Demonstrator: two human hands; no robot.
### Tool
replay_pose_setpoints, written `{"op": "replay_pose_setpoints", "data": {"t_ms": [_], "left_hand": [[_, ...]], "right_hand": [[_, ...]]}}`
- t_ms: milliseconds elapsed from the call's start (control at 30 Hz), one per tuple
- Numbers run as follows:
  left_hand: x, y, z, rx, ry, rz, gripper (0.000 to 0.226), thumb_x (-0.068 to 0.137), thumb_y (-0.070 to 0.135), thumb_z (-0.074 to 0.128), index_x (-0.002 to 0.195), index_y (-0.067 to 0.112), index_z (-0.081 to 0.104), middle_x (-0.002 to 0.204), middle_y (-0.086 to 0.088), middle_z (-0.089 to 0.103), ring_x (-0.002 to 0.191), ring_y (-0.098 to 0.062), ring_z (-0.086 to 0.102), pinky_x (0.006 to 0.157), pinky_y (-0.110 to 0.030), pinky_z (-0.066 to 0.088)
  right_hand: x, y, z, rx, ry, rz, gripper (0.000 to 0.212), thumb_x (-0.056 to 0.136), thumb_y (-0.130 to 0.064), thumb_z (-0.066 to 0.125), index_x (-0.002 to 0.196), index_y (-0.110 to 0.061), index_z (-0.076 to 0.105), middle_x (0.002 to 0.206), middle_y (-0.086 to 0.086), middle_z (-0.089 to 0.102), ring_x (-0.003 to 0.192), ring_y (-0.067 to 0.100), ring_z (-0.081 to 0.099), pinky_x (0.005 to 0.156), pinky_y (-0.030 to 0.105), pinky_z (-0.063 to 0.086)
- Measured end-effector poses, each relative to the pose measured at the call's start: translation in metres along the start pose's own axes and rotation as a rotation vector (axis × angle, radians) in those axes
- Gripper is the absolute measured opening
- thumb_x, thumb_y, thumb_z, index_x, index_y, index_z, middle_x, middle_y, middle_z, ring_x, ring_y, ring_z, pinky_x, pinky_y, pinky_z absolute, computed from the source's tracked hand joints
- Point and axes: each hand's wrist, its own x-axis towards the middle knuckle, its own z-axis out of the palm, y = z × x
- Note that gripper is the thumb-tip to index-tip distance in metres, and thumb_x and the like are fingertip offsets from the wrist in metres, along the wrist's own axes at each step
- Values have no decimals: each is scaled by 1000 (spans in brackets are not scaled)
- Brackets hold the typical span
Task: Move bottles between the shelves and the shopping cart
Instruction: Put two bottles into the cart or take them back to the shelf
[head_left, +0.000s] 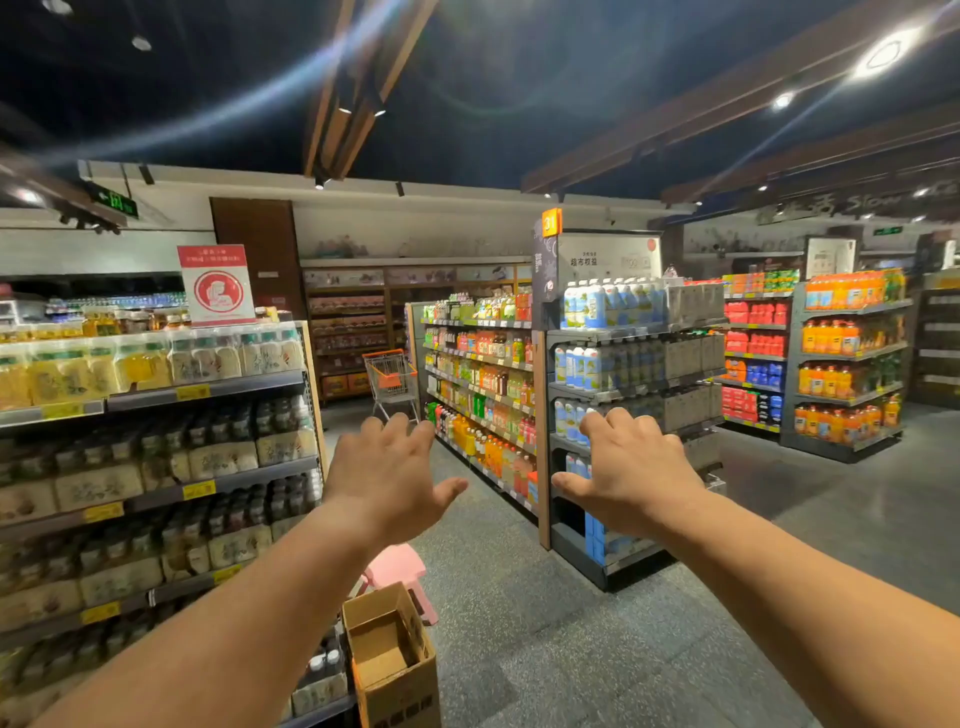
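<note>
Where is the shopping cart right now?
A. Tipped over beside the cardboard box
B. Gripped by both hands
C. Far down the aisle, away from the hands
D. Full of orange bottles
C: the shopping cart stands upright down the aisle, while the left hand and right hand are spread open, holding nothing.

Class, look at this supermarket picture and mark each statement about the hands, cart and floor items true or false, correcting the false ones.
1. Both hands are empty. True: the left hand and right hand hold nothing.
2. The shopping cart stands right beside the person. False: it is far down the aisle.
3. A cardboard box on the floor is open. True.
4. The stool by the box is blue. False: it is pink.
</note>
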Motion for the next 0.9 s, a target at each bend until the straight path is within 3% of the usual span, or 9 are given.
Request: {"op": "replay_pose_setpoints", "data": {"t_ms": [267, 667, 900], "left_hand": [[111, -16, 97, -40, -86, -11, 84, 83, 82, 31, 145, 26, 33, 140, -1, 46, 126, -26, 44, 98, -45, 43], [375, -52, 244, -74, -161, -17, 81, 84, 80, 34, 143, 25, 37, 138, -2, 47, 127, -28, 42, 102, -45, 42], [542, -42, 364, -74, -173, -32, 81, 84, 80, 36, 142, 24, 38, 136, -4, 48, 124, -27, 45, 101, -46, 44]], "right_hand": [[126, 5, 86, 31, -75, 19, 73, 81, -74, 47, 133, -24, 37, 129, 5, 45, 120, 29, 42, 98, 49, 39], [392, 35, 208, 52, -85, 76, 86, 79, -78, 45, 143, -23, 33, 139, 6, 42, 127, 30, 40, 100, 48, 39], [565, 81, 316, 62, -86, 30, 69, 80, -72, 50, 130, -27, 42, 130, 4, 47, 118, 28, 43, 93, 44, 43]]}}
